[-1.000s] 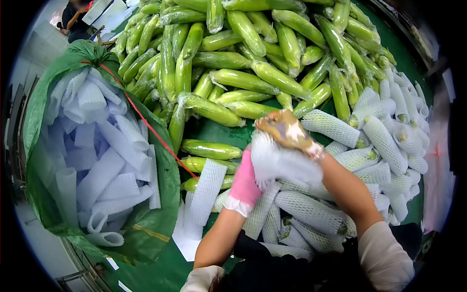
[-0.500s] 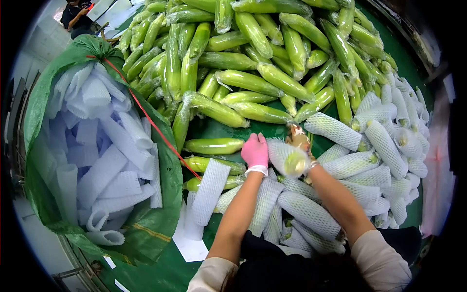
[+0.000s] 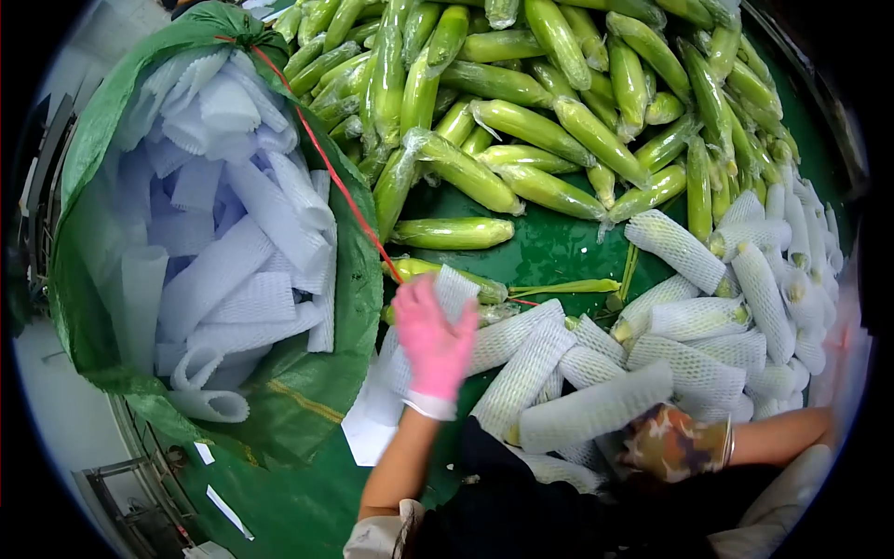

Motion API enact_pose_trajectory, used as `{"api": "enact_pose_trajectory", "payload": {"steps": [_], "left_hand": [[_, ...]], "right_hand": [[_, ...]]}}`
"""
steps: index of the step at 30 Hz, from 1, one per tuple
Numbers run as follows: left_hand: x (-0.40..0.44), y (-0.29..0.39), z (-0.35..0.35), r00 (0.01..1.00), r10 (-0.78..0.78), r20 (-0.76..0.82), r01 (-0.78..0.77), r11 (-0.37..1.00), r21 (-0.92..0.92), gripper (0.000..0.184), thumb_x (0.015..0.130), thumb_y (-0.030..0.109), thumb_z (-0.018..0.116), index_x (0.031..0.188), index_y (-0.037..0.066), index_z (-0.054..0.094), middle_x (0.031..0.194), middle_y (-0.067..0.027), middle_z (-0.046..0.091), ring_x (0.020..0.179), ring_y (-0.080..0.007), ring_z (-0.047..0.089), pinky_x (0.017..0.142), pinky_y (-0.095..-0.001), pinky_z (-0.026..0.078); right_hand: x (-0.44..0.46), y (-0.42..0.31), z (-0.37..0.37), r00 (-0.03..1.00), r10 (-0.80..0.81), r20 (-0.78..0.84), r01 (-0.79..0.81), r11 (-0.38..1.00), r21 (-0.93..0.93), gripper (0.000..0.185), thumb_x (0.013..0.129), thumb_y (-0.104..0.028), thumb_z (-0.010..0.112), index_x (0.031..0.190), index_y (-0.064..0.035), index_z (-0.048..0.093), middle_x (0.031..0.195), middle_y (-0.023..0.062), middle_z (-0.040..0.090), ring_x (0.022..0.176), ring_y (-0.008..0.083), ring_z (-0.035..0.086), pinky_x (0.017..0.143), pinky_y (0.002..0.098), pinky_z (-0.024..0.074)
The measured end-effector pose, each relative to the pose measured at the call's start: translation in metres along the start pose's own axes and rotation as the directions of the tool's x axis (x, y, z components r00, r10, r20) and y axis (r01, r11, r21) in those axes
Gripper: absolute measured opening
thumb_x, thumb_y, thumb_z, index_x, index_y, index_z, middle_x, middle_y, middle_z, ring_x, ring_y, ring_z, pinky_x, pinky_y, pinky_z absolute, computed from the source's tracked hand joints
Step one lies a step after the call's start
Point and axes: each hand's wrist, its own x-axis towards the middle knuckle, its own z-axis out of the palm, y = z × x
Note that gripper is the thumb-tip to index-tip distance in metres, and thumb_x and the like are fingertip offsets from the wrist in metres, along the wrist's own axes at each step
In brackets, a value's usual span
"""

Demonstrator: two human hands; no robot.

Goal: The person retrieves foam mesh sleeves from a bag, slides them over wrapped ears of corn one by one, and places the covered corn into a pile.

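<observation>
My left hand (image 3: 430, 343), in a pink glove, lies over a loose white foam net sleeve (image 3: 456, 287), its thumb apart from the fingers. Under and beyond it are green ears of corn (image 3: 453, 233) in clear film. My right hand (image 3: 675, 442), in a camouflage-patterned glove, is low on the right, against or beside a foam-sleeved ear of corn (image 3: 596, 406). Its fingers are partly hidden and blurred, so its grip does not show. Several more sleeved ears (image 3: 684, 242) lie around it.
A large green sack (image 3: 79, 307) full of white foam net sleeves (image 3: 223, 270) stands on the left, with a red string (image 3: 326, 156) across its edge. Film-wrapped corn (image 3: 545, 130) is heaped at the back. A torn husk leaf (image 3: 568, 287) lies on the green surface (image 3: 559, 247).
My hands have parted: the left moved left and down to the loose sleeve, the right down and right. The sleeved ear between them earlier appears to be on the near pile. The view has shifted.
</observation>
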Motion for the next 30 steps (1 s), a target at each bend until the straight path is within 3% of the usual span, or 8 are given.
{"api": "enact_pose_trajectory", "payload": {"steps": [3,6,12,20,24,26,28,30], "left_hand": [[-0.005,-0.041,-0.001,0.717,-0.281,0.638,0.228,0.959,0.167,0.036,0.075,0.014,0.071,0.106,-0.001,0.057,0.091,-0.0141,0.062,0.083,-0.0283,0.06,0.076,-0.0382,0.048],[-0.003,-0.029,-0.014,0.728,-0.038,0.685,0.503,0.708,-0.496,0.036,0.079,0.012,0.069,0.11,-0.002,0.057,0.094,-0.0093,0.065,0.085,-0.0172,0.061,0.078,-0.0306,0.049],[0.069,-0.002,0.023,0.756,0.183,0.629,0.611,0.148,-0.777,0.035,0.092,0.024,0.054,0.113,-0.003,0.057,0.1,-0.0066,0.064,0.087,-0.013,0.059,0.079,-0.0264,0.048],[0.116,0.057,0.14,0.869,0.097,0.485,0.435,0.319,-0.842,0.032,0.093,0.024,0.059,0.114,0.0,0.06,0.099,-0.0046,0.063,0.083,-0.0113,0.057,0.072,-0.0241,0.048],[0.116,0.052,0.161,0.866,-0.087,0.493,0.496,0.275,-0.823,0.025,0.09,0.021,0.061,0.098,-0.003,0.061,0.085,-0.0031,0.06,0.077,-0.0102,0.051,0.069,-0.024,0.043],[0.132,0.057,0.151,0.781,-0.053,0.622,0.595,-0.236,-0.768,0.019,0.092,0.015,0.055,0.096,-0.003,0.056,0.09,-0.0084,0.061,0.076,-0.0142,0.057,0.069,-0.0281,0.049],[0.143,0.047,0.165,0.907,0.079,0.414,0.419,-0.068,-0.905,0.018,0.094,0.015,0.05,0.097,-0.003,0.055,0.092,-0.0116,0.061,0.078,-0.0172,0.059,0.072,-0.0312,0.051],[0.157,0.033,0.195,0.945,0.227,0.234,-0.033,0.781,-0.624,0.023,0.092,0.019,0.05,0.102,0.001,0.058,0.103,-0.016,0.06,0.097,-0.0274,0.056,0.085,-0.0375,0.046]], "right_hand": [[0.026,0.033,-0.074,0.901,-0.347,-0.26,0.411,0.492,0.767,0.036,0.085,-0.034,0.058,0.109,-0.007,0.058,0.103,0.0119,0.06,0.095,0.0286,0.058,0.081,0.0361,0.0476],[0.081,0.061,-0.148,0.528,0.307,-0.792,0.091,0.907,0.412,0.069,0.082,-0.049,0.062,0.122,0.0054,0.047,0.112,0.0188,0.056,0.102,0.0302,0.057,0.088,0.0358,0.0464],[0.143,0.114,-0.166,0.096,0.638,-0.764,0.532,0.616,0.581,0.033,0.082,-0.016,0.071,0.102,-0.0013,0.051,0.093,0.0091,0.06,0.088,0.0189,0.06,0.073,0.0309,0.0497],[0.248,0.253,-0.124,-0.026,0.785,-0.619,0.729,-0.408,-0.549,0.003,0.088,-0.004,0.055,0.091,-0.0032,0.055,0.088,0.0075,0.059,0.078,0.0166,0.057,0.071,0.0271,0.0498],[0.227,0.253,-0.124,-0.172,0.897,-0.408,0.968,0.232,0.101,0.012,0.087,-0.015,0.058,0.088,-0.003,0.056,0.088,0.0083,0.059,0.079,0.0198,0.057,0.073,0.0273,0.0484],[0.21,0.243,-0.138,-0.156,0.938,-0.311,0.949,0.229,0.215,0.014,0.09,-0.017,0.055,0.09,-0.0029,0.057,0.091,0.0107,0.06,0.076,0.0216,0.058,0.064,0.0316,0.0491],[0.191,0.229,-0.152,-0.102,0.989,-0.108,0.988,0.114,0.107,0.022,0.094,-0.026,0.051,0.088,-0.0055,0.057,0.086,0.0108,0.06,0.066,0.0227,0.058,0.048,0.0327,0.0464],[0.19,0.237,-0.13,-0.243,0.898,-0.368,0.534,0.44,0.722,0.026,0.094,-0.033,0.051,0.093,-0.008,0.058,0.091,0.0085,0.062,0.076,0.0222,0.063,0.055,0.0321,0.0493]]}}
